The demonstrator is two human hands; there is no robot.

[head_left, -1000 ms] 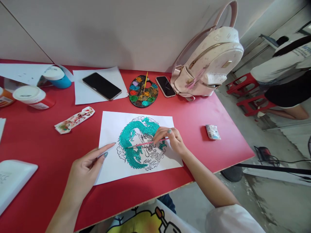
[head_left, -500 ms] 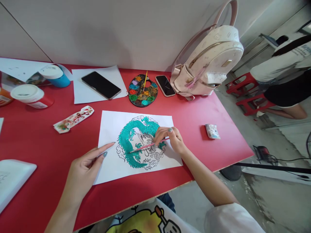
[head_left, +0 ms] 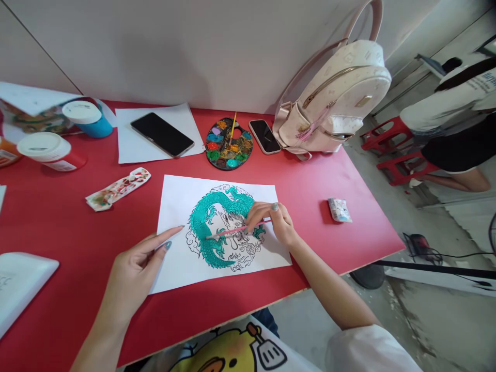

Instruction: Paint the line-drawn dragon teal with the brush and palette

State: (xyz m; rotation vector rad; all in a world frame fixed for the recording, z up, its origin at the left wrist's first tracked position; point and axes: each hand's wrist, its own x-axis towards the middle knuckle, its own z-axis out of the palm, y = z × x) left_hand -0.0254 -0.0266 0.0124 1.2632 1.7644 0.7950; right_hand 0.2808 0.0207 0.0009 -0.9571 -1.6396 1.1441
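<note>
A white sheet [head_left: 178, 206] with a dragon outline, mostly painted teal [head_left: 205, 219], lies on the red table [head_left: 310, 206]. My right hand [head_left: 273, 222] is closed on a thin pink paintbrush [head_left: 236, 230]; its tip touches the drawing near the dragon's body. My left hand [head_left: 137, 271] rests on the sheet's lower left edge, fingers stretched out flat, pressing the paper down.
A paint palette [head_left: 228, 144] with a yellow brush sits behind the sheet, between two phones [head_left: 163, 135] [head_left: 265, 137]. A pale backpack [head_left: 337, 98] leans on the wall. Paint tubs [head_left: 52, 151] stand at far left. A small packet [head_left: 340, 210] lies right. Another person [head_left: 457, 119] sits beyond the table.
The brush tip has shifted slightly over the dragon while my right hand stays in place. My left hand has not moved. A printed sheet at the far left has lifted.
</note>
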